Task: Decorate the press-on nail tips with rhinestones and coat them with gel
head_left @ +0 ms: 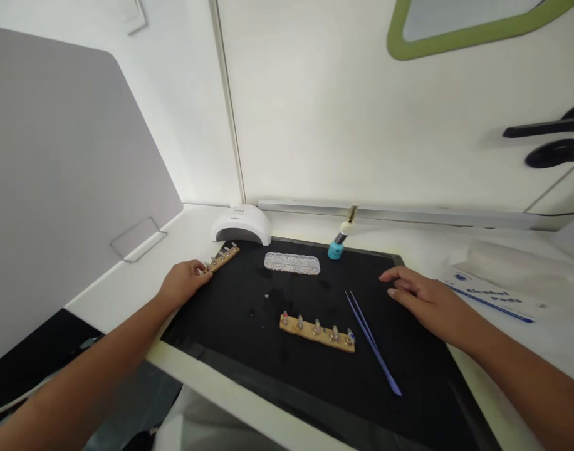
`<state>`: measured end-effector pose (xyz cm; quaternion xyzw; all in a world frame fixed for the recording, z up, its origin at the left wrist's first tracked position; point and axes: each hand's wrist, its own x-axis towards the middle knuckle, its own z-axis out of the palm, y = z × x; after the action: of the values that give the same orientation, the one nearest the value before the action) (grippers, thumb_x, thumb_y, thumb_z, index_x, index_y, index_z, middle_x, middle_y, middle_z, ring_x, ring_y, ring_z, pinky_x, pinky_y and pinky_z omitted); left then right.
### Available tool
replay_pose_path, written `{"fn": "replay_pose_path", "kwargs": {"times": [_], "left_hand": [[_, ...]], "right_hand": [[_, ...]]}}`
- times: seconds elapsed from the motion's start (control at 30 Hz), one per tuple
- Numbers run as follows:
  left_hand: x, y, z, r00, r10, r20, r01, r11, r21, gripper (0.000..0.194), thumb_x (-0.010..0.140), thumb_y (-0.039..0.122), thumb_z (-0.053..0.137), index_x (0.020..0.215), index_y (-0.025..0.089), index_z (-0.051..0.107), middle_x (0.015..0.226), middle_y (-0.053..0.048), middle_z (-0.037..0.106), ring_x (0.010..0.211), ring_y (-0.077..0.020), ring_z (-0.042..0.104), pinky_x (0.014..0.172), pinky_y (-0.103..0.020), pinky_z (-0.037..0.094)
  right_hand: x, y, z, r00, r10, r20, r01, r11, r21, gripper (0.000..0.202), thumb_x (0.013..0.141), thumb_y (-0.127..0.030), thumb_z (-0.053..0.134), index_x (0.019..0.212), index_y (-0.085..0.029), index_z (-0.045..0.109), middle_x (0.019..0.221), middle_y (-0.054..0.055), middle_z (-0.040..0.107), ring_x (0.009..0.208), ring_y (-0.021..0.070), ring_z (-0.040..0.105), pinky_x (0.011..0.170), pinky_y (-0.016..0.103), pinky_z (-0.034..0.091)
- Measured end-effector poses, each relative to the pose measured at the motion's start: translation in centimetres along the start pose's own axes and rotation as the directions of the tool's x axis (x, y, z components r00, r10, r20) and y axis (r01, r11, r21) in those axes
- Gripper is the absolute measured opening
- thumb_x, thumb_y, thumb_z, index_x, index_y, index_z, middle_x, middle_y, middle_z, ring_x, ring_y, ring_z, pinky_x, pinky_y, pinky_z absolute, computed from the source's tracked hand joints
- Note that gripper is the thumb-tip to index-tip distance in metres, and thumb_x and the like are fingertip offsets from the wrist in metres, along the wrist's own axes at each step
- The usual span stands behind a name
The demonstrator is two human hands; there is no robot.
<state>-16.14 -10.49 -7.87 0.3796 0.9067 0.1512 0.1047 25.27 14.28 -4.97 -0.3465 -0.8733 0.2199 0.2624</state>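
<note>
My left hand [183, 283] is at the left edge of the black mat [230, 319], its fingers closed on the near end of a cork-coloured strip [224, 259] with several nail tips standing on it. My right hand [413, 292] hovers at the mat's right side, fingers apart and holding nothing. A second strip of nail tips [310, 332] lies near the mat's middle. Blue tweezers [371, 341] rest to its right, points away from me. Farther back sits a clear compartment case [291, 264] with small sparkly pieces.
A white nail lamp [242, 220] stands at the back left. Near the mat's back edge is a turquoise-based polish bottle [335, 250]. An alcohol pads box [498, 293] and a thin blue stick [496, 302] lie at the right. Behind is a white wall [362, 138].
</note>
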Motion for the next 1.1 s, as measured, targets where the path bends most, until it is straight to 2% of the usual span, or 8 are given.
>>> {"fn": "replay_pose_path", "kwargs": {"times": [0.13,0.27,0.4,0.5,0.63,0.8,0.93,1.1], "left_hand": [[-1.4,-1.0,-0.1,0.999,0.048,0.026,-0.047,0.998,-0.039,0.032,0.096,0.038,0.058,0.116,0.014,0.061,0.110,-0.007,0.065,0.093,-0.0193,0.065,0.081,-0.038,0.057],[-3.1,-1.6,0.2,0.990,0.132,0.054,-0.126,0.987,-0.100,0.029,0.096,0.039,0.058,0.108,0.013,0.062,0.095,-0.004,0.065,0.078,-0.0147,0.064,0.071,-0.032,0.056],[-4.8,-1.6,0.6,0.967,0.248,0.065,-0.231,0.952,-0.199,0.026,0.091,0.039,0.063,0.098,0.014,0.063,0.069,0.003,0.058,0.058,-0.0095,0.053,0.057,-0.024,0.046],[-5.5,-0.8,0.6,0.945,0.323,0.054,-0.298,0.916,-0.269,0.025,0.084,0.040,0.066,0.093,0.017,0.065,0.060,0.006,0.053,0.053,-0.0090,0.047,0.052,-0.022,0.037],[-5.1,1.2,0.3,0.914,0.404,0.041,-0.370,0.870,-0.327,0.028,0.079,0.042,0.065,0.092,0.017,0.068,0.059,0.005,0.052,0.053,-0.0094,0.044,0.051,-0.022,0.033],[-4.0,4.8,0.3,0.855,0.515,0.062,-0.453,0.800,-0.393,0.025,0.075,0.038,0.065,0.084,0.015,0.068,0.057,0.005,0.049,0.051,-0.0080,0.040,0.050,-0.021,0.030],[-3.5,8.3,0.6,0.793,0.602,0.092,-0.504,0.734,-0.456,0.023,0.075,0.035,0.063,0.082,0.013,0.067,0.056,0.006,0.047,0.049,-0.0063,0.037,0.048,-0.019,0.028],[-2.6,11.8,1.6,0.714,0.689,0.123,-0.570,0.674,-0.470,0.017,0.075,0.027,0.066,0.084,0.012,0.068,0.058,0.006,0.051,0.051,-0.0063,0.040,0.049,-0.018,0.032]], "right_hand": [[-0.5,-0.9,0.0,0.998,0.041,0.048,-0.041,0.999,-0.009,0.017,0.086,-0.033,0.046,0.093,-0.025,0.060,0.056,-0.002,0.052,0.055,0.0170,0.049,0.061,0.032,0.036],[-0.5,-1.1,0.1,0.994,0.078,0.074,-0.076,0.997,-0.024,0.020,0.084,-0.037,0.047,0.094,-0.025,0.059,0.055,-0.004,0.046,0.055,0.0172,0.045,0.061,0.031,0.034],[-0.1,-0.6,0.1,0.987,0.113,0.112,-0.110,0.993,-0.038,0.023,0.080,-0.040,0.050,0.095,-0.024,0.058,0.055,-0.004,0.047,0.056,0.0181,0.047,0.062,0.031,0.033],[0.0,-0.3,0.2,0.980,0.138,0.143,-0.133,0.990,-0.048,0.024,0.081,-0.038,0.051,0.099,-0.023,0.057,0.055,-0.005,0.047,0.057,0.0174,0.045,0.062,0.031,0.033],[-0.2,-0.5,0.2,0.978,0.143,0.151,-0.138,0.990,-0.040,0.022,0.084,-0.037,0.049,0.100,-0.023,0.056,0.055,-0.006,0.039,0.055,0.0155,0.040,0.062,0.031,0.032],[-0.4,-0.6,0.2,0.981,0.140,0.137,-0.138,0.990,-0.023,0.021,0.083,-0.037,0.050,0.097,-0.024,0.057,0.054,-0.007,0.039,0.051,0.0144,0.039,0.059,0.030,0.032],[-0.4,-0.5,0.1,0.983,0.130,0.130,-0.130,0.991,-0.010,0.019,0.082,-0.035,0.050,0.095,-0.024,0.058,0.053,-0.007,0.036,0.050,0.0141,0.039,0.058,0.029,0.032],[-0.6,-1.0,0.2,0.982,0.137,0.130,-0.137,0.990,-0.007,0.017,0.081,-0.033,0.050,0.094,-0.024,0.058,0.054,-0.007,0.040,0.050,0.0138,0.040,0.056,0.029,0.031]]}}
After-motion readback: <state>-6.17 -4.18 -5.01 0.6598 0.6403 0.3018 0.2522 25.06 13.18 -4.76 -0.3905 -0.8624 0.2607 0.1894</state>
